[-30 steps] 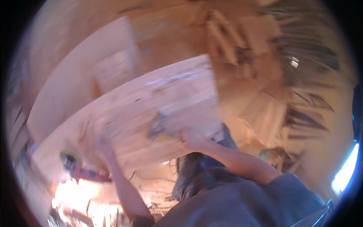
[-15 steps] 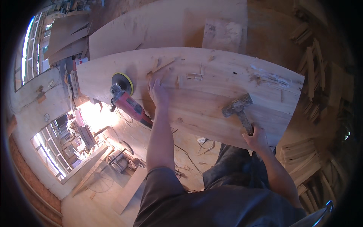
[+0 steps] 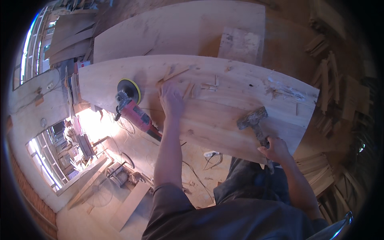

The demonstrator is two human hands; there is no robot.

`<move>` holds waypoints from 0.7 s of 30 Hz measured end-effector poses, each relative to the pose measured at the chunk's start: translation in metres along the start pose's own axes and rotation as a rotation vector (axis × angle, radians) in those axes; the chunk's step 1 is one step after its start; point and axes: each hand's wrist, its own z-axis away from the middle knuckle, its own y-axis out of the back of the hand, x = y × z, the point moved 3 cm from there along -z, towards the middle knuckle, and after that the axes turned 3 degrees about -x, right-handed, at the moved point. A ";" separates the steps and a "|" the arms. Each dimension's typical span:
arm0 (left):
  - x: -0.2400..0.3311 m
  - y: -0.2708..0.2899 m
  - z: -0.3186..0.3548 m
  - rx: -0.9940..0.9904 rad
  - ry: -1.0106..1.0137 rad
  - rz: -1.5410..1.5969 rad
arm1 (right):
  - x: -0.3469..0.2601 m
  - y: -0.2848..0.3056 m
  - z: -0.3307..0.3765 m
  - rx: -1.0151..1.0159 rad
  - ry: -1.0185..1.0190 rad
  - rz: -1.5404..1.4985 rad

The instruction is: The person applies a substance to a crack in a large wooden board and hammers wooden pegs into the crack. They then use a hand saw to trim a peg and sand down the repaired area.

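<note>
A right hand (image 3: 276, 149) wraps its grip around the handle (image 3: 261, 137) of a hammer (image 3: 252, 118) at the near right of a wooden panel (image 3: 216, 116), apparently for control, while the left hand (image 3: 173, 102), its grip impossible to tell, is over the panel's left half beside loose wood strips (image 3: 177, 74).

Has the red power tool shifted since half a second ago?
No: judged by the left end of the wooden panel, the red power tool shows no visible shift.

The person's right hand (image 3: 277, 150) grips a hammer (image 3: 253, 118) over the curved wooden panel (image 3: 224, 110); at its left half are the left hand (image 3: 172, 101) and a red disc sander (image 3: 136, 115).
</note>
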 end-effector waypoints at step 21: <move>0.439 -0.070 0.032 -0.960 -0.325 0.555 | 0.113 0.066 0.046 0.669 0.256 -1.867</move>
